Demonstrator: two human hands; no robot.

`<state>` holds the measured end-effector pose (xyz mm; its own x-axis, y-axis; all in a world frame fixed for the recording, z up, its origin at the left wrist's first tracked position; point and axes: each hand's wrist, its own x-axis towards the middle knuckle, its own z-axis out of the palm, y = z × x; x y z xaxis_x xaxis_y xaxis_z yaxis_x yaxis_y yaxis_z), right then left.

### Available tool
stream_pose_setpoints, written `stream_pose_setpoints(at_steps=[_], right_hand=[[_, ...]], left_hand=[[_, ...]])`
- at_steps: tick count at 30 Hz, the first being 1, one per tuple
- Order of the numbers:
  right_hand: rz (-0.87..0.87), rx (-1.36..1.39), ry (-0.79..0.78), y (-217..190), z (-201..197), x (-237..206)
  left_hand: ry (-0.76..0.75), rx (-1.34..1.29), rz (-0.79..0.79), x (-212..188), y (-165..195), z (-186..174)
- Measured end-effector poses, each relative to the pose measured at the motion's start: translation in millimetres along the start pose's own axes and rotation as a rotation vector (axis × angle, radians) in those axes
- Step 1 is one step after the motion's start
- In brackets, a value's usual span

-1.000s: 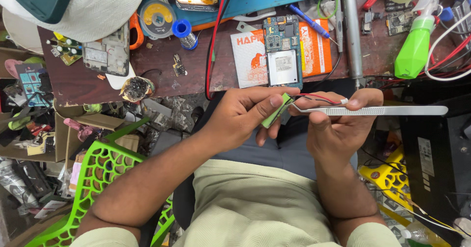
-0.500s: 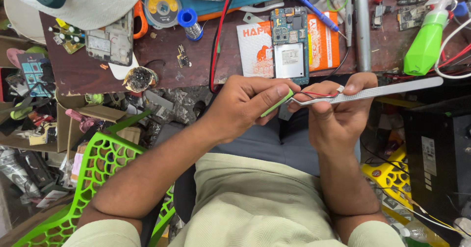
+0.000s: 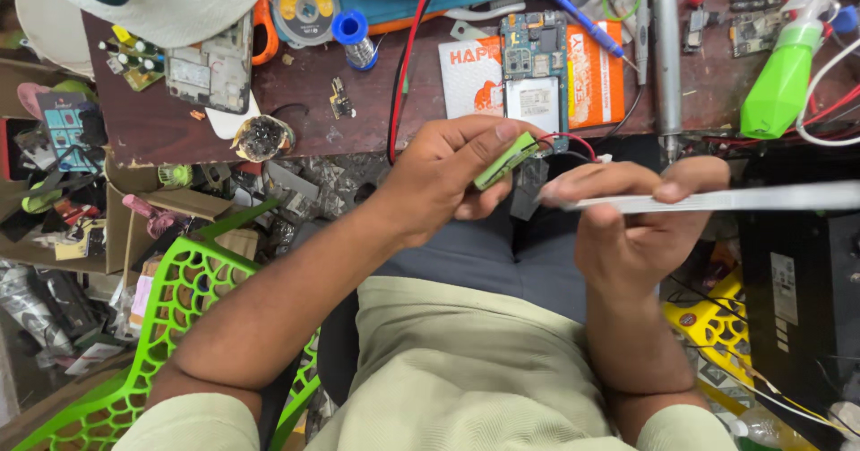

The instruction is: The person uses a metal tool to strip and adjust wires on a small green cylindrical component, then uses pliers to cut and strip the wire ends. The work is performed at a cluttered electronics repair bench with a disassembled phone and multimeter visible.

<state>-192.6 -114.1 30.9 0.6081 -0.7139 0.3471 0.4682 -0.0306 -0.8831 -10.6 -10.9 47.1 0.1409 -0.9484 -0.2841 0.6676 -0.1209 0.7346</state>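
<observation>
Two hands meet over the lap, just below the edge of the cluttered brown workbench [image 3: 161, 128]. Biggest of the things nearby, a green lattice chair [image 3: 170, 290] sits at seven o'clock from the hands. A green spray bottle [image 3: 778, 88] lies on the bench at two o'clock, and an opened phone [image 3: 536, 75] with its circuit board bared rests on an orange-and-white card at twelve. The right hand [image 3: 632, 227] is closed around a long, flat, pale metal strip [image 3: 743, 200] that runs out toward three o'clock, thumb on top. The left hand [image 3: 443, 182] pinches a small green battery pack [image 3: 506, 161] between thumb and fingertips; the pack lies at that hand's two o'clock, tilted. Thin red and black wires [image 3: 573, 139] loop from it toward the right hand.
</observation>
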Motion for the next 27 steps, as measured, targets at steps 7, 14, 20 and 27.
stream_pose_setpoints(at_steps=[7, 14, 20, 27], right_hand=[[-0.033, -0.004, 0.140, 22, -5, -9], [-0.013, -0.080, 0.056, 20, -10, -7], [0.104, -0.080, 0.043, 16, -5, -6], [0.265, 0.212, 0.066, 12, -9, 4]], left_hand=[[-0.029, 0.114, -0.037, -4, 2, 7], [0.000, 0.170, -0.007, -6, 4, 9], [0.048, 0.173, 0.055, -6, 0, 8], [0.044, 0.172, 0.036, -3, -7, 5]])
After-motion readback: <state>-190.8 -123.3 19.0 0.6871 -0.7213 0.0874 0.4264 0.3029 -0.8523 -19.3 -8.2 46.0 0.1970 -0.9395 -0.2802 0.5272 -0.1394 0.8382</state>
